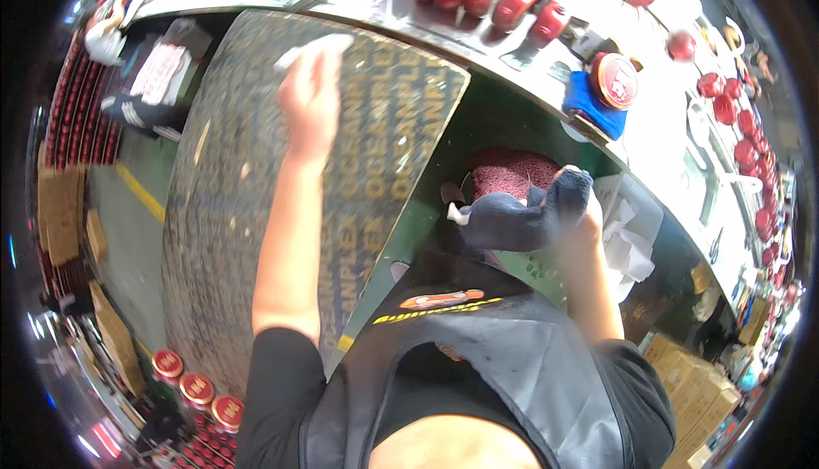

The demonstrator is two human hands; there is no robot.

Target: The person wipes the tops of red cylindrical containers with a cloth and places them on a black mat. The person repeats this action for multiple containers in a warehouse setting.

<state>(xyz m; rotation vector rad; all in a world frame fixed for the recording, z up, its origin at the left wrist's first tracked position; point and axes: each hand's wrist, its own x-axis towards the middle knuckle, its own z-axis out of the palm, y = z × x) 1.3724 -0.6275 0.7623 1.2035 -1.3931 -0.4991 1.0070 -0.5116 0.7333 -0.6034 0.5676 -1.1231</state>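
Left hand (pixel 311 98) motion-blurred, right hand (pixel 580 226) half hidden — behind dark cloth (pixel 520 213).

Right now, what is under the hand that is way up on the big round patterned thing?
A white cloth lies under the left hand, pressed on the big patterned surface. Only the cloth's ends stick out past the fingers; its middle is covered by the hand.

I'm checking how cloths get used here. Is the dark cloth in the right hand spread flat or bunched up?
Bunched up. The dark cloth sits wadded in the right hand, folds and a loose end sticking out.
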